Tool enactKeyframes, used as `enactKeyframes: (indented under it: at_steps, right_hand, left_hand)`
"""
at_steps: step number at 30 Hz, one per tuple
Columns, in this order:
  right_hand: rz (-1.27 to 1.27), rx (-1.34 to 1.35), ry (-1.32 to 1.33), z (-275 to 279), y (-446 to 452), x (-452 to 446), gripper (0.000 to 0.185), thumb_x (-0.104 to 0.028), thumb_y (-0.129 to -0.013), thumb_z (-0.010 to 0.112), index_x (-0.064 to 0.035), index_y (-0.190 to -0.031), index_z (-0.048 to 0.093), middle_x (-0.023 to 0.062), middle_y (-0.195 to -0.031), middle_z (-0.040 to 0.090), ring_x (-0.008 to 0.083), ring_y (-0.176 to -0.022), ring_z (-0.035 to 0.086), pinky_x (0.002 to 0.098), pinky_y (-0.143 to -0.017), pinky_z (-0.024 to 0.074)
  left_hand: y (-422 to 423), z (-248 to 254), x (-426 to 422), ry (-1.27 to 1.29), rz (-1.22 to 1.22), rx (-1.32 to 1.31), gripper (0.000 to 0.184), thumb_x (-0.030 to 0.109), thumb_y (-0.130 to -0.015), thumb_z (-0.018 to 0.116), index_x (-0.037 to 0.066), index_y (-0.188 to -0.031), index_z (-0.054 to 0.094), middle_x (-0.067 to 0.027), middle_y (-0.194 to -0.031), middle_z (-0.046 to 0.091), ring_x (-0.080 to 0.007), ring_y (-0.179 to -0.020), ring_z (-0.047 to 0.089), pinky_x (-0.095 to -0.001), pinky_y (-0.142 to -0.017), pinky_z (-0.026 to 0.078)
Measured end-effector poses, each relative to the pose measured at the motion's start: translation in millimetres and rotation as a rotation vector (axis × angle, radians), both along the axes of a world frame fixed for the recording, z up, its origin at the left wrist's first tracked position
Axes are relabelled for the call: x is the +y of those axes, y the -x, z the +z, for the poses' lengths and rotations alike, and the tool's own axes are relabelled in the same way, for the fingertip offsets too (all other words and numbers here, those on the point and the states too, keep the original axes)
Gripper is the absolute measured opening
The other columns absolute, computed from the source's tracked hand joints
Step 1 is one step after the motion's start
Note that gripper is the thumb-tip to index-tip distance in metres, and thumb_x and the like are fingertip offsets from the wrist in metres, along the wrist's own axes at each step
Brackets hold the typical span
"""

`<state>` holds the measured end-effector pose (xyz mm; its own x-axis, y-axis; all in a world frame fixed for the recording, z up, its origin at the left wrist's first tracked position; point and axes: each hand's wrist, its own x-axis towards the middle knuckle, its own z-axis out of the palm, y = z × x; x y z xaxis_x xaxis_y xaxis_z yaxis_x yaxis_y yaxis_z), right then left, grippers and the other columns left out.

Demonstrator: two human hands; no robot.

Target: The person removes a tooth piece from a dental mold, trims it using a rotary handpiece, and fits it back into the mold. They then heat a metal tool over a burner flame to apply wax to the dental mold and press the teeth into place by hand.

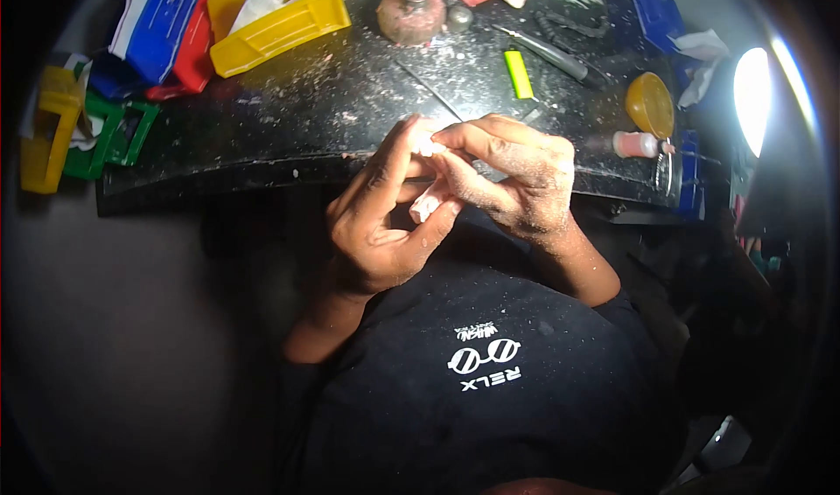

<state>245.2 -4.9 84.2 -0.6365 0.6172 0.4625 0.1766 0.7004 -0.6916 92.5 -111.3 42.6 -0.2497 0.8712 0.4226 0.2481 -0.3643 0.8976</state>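
Observation:
My left hand [381,215] is closed around a small pale pink and white piece [427,205], its thumb along the lower part and its fingertips at the upper end. My right hand [516,171] pinches at the bright white upper end [426,143] of what is held, with thumb and forefinger together; glare hides the detail there. Both hands meet over the front edge of the black table, and pale dust covers the right one. Just beyond the fingertips, a thin metal tool [429,87] lies on the tabletop.
Dust speckles the black table [289,110]. Yellow [280,36], blue, red and green bins stand at the left. Behind my hands are a round pinkish pot [411,16], a yellow-green lighter [519,75] and a grey-handled knife [556,56]. A yellow bowl [649,104] and small bottle [636,144] are right.

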Motion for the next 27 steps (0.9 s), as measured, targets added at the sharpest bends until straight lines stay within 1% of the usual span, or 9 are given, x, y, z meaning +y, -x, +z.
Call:
enactKeyframes:
  at_steps: [5, 10, 12, 14, 16, 20, 21, 23, 27]
  right_hand:
    - [-0.067, 0.037, -0.021, 7, -16, -11, 0.017, -0.015, -0.085, 0.080, -0.0045, -0.098, 0.075, 0.0101, -0.085, 0.073, 0.0244, -0.072, 0.072, 0.0334, -0.065, 0.0580]
    - [-0.138, 0.043, -0.333, 14, -48, -28, 0.023, -0.012, -0.079, 0.079, -0.0069, -0.100, 0.071, 0.0061, -0.093, 0.071, 0.0224, -0.075, 0.071, 0.0333, -0.061, 0.0577]
    - [-0.121, 0.120, -0.492, -7, -61, -26, 0.028, -0.013, -0.076, 0.078, -0.0078, -0.102, 0.069, 0.0058, -0.097, 0.071, 0.0227, -0.077, 0.071, 0.0325, -0.062, 0.0578]
    - [-0.119, 0.117, -0.484, -5, -71, -33, 0.032, -0.016, -0.072, 0.077, -0.0073, -0.102, 0.068, 0.0054, -0.099, 0.070, 0.0230, -0.080, 0.070, 0.0338, -0.063, 0.0579]
    - [-0.141, 0.165, -0.478, -11, -76, -37, 0.029, -0.016, -0.074, 0.077, -0.0061, -0.100, 0.069, 0.0059, -0.097, 0.069, 0.0233, -0.080, 0.070, 0.0346, -0.065, 0.0579]
    - [-0.173, 0.171, -0.282, 0, -81, -51, 0.016, -0.014, -0.084, 0.075, -0.0039, -0.095, 0.069, 0.0081, -0.093, 0.069, 0.0255, -0.080, 0.070, 0.0347, -0.069, 0.0569]
    - [-0.168, 0.236, -0.318, 6, -80, -52, 0.013, -0.014, -0.090, 0.075, -0.0018, -0.093, 0.074, 0.0118, -0.082, 0.072, 0.0280, -0.074, 0.072, 0.0358, -0.067, 0.0570]
    - [-0.159, 0.249, -0.250, 8, -78, -54, 0.013, -0.014, -0.090, 0.075, -0.0021, -0.093, 0.074, 0.0119, -0.082, 0.072, 0.0281, -0.075, 0.072, 0.0356, -0.067, 0.0568]
    - [-0.155, 0.227, -0.204, 0, -76, -52, 0.014, -0.016, -0.090, 0.075, -0.0031, -0.096, 0.074, 0.0124, -0.083, 0.072, 0.0287, -0.074, 0.072, 0.0360, -0.066, 0.0560]
  left_hand:
    - [-7, 7, 1, -0.038, -0.017, 0.059, 0.069, 0.004, -0.084, 0.081, -0.010, -0.145, 0.051, -0.0186, -0.106, 0.076, -0.0211, -0.088, 0.077, -0.0321, -0.081, 0.061]
    - [-40, 25, -6, 0.053, -0.184, -0.332, 0.069, -0.003, -0.087, 0.072, -0.015, -0.148, 0.043, -0.0241, -0.114, 0.071, -0.0242, -0.103, 0.072, -0.0303, -0.086, 0.059]
    - [-47, 11, -4, 0.033, -0.193, -0.170, 0.072, -0.004, -0.087, 0.072, -0.014, -0.150, 0.041, -0.0271, -0.117, 0.069, -0.0271, -0.103, 0.072, -0.0318, -0.087, 0.060]
    - [-53, 6, -5, 0.031, -0.209, -0.159, 0.073, -0.006, -0.087, 0.074, -0.015, -0.151, 0.040, -0.0260, -0.115, 0.070, -0.0261, -0.102, 0.072, -0.0312, -0.088, 0.060]
    - [-58, 0, -5, -0.033, -0.205, -0.098, 0.074, 0.012, -0.093, 0.074, -0.011, -0.154, 0.038, -0.0257, -0.116, 0.072, -0.0218, -0.097, 0.073, -0.0251, -0.080, 0.057]
    - [-61, 2, -11, -0.083, -0.229, -0.076, 0.074, 0.003, -0.092, 0.074, -0.011, -0.154, 0.038, -0.0255, -0.115, 0.072, -0.0211, -0.094, 0.073, -0.0246, -0.076, 0.057]
    - [-60, 1, -13, -0.094, -0.224, -0.067, 0.074, 0.003, -0.092, 0.074, -0.011, -0.154, 0.038, -0.0255, -0.115, 0.072, -0.0211, -0.094, 0.073, -0.0246, -0.076, 0.057]
    - [-59, 4, -19, -0.011, -0.224, -0.139, 0.075, -0.007, -0.087, 0.076, -0.016, -0.150, 0.038, -0.0261, -0.112, 0.070, -0.0258, -0.102, 0.072, -0.0316, -0.089, 0.059]
    - [-59, -3, -21, -0.091, -0.196, -0.146, 0.074, -0.006, -0.086, 0.077, -0.017, -0.149, 0.039, -0.0265, -0.111, 0.070, -0.0258, -0.101, 0.072, -0.0315, -0.087, 0.059]
